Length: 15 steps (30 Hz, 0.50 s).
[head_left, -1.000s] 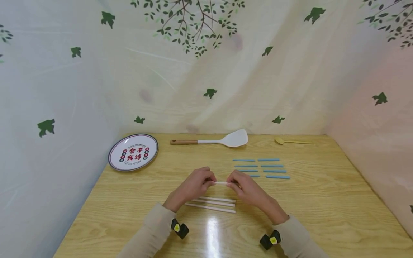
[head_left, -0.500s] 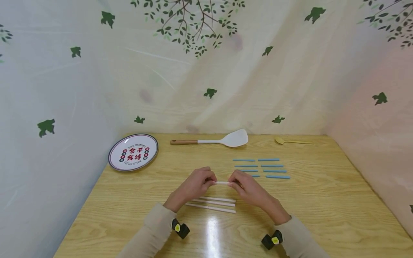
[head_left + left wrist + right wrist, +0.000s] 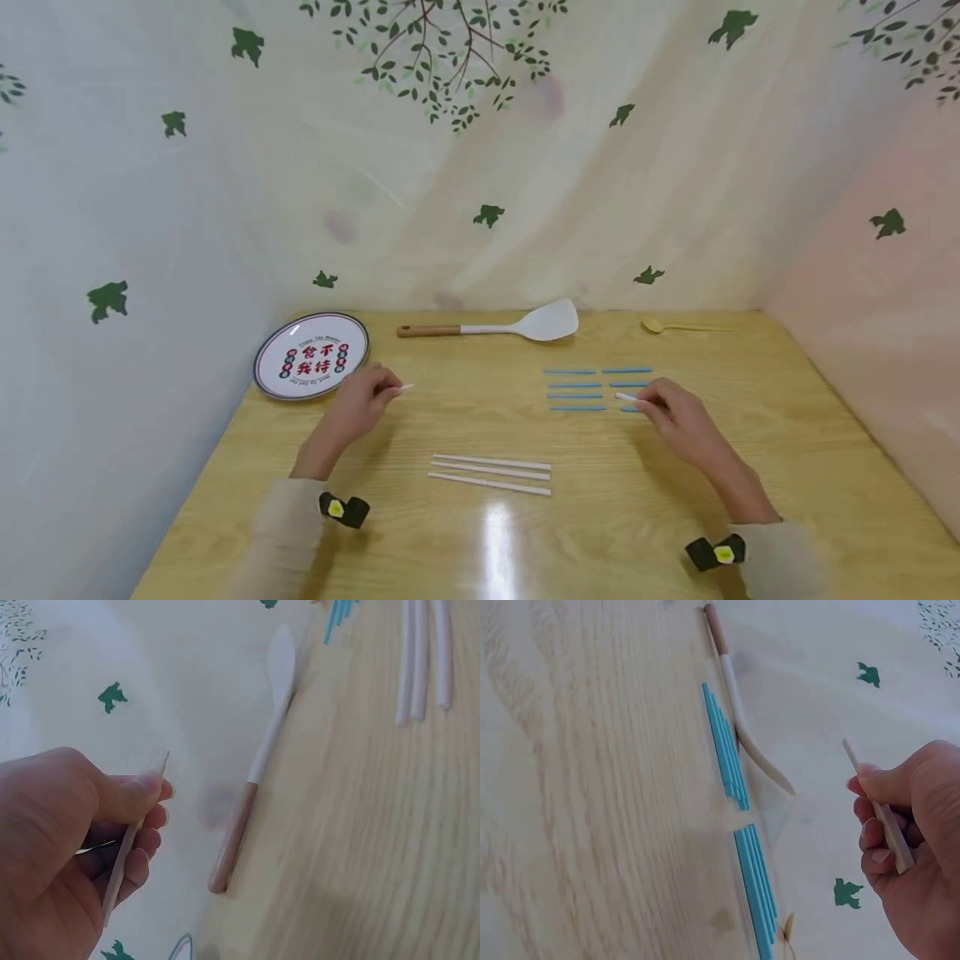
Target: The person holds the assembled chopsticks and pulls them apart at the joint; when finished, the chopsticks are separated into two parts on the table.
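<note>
In the head view my left hand (image 3: 358, 402) is raised beside the plate, pinching one half of a white chopstick (image 3: 120, 874) between thumb and fingers. My right hand (image 3: 684, 423) holds the other white half (image 3: 892, 838), above the right-hand blue pieces. Between the hands, three long white chopsticks (image 3: 491, 481) lie side by side on the table. Several blue chopstick halves (image 3: 576, 397) lie in two columns on the right; my right hand hides part of the right column in the head view.
A white plate with a dark rim (image 3: 258, 379) and red lettering stands at the back left. Along the back lie a white spatula (image 3: 550, 322) with a wooden handle and a yellow spoon (image 3: 652, 326). Printed cloth walls enclose the wooden table (image 3: 420, 542).
Earlier both hands gripped one white chopstick together at the middle. It has come apart into two halves; my left hand moved left and my right hand right, each with a piece.
</note>
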Tool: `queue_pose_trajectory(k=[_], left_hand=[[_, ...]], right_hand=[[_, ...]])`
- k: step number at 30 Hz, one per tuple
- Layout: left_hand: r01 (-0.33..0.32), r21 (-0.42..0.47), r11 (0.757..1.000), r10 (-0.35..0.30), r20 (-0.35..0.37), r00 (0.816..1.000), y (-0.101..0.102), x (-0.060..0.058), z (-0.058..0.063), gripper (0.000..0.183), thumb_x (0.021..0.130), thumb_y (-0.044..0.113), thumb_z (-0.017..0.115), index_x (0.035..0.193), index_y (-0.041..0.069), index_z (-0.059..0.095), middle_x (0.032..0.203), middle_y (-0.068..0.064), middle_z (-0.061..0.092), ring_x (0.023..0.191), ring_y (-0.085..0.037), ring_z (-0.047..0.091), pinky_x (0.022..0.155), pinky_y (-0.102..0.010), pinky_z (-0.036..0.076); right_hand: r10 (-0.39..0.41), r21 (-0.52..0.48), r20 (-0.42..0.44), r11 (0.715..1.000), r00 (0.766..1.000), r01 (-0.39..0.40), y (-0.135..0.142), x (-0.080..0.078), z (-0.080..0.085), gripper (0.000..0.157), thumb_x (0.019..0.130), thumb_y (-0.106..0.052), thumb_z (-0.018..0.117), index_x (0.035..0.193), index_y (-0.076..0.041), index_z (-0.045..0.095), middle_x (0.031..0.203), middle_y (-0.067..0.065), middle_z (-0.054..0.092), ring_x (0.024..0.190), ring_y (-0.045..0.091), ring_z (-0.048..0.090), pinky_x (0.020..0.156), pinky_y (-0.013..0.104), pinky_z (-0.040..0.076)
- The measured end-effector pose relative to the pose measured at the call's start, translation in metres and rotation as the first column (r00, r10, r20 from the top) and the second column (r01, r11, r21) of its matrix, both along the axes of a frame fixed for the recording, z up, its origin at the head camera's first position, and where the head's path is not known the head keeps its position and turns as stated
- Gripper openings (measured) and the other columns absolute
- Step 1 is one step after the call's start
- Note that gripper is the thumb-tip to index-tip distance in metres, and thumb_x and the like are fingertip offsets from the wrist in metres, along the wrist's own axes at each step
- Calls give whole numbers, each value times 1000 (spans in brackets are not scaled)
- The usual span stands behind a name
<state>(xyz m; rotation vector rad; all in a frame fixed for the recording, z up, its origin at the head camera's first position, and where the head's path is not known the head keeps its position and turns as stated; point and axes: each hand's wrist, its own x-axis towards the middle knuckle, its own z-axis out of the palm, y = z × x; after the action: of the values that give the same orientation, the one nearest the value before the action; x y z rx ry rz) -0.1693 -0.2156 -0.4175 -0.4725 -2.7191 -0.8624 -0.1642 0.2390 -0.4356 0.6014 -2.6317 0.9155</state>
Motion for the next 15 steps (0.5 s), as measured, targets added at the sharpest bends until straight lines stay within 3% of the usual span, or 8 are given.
queue_pose_trajectory(k=[3,6,15], left_hand=[[36,17,999,-37,30,999,-3,-3,9,8,91,9,64,87,4,69,78,-3,55,68,-12,45,60,-26,39],[68,4,998,-68,58,996,8,-5,10,10,92,12,63,90,5,70,80,-2,55,69,-12,46,62,-26,41],[159,-22,987,-155,127,980,65,-1,-11,9,94,14,61,97,10,68,84,0,56,74,-10,50,67,-27,45]], right_hand=[[14,-9,50,1000,999,-14,14,0,4,4,95,-5,57,94,-6,60,79,6,57,63,4,42,53,22,39],[6,-17,56,1000,998,-5,18,1,4,5,95,-10,58,94,-8,63,80,3,57,63,5,43,53,22,40],[-64,11,24,998,998,64,34,3,-4,6,91,-14,65,90,-11,69,83,-3,57,69,3,46,59,19,45]])
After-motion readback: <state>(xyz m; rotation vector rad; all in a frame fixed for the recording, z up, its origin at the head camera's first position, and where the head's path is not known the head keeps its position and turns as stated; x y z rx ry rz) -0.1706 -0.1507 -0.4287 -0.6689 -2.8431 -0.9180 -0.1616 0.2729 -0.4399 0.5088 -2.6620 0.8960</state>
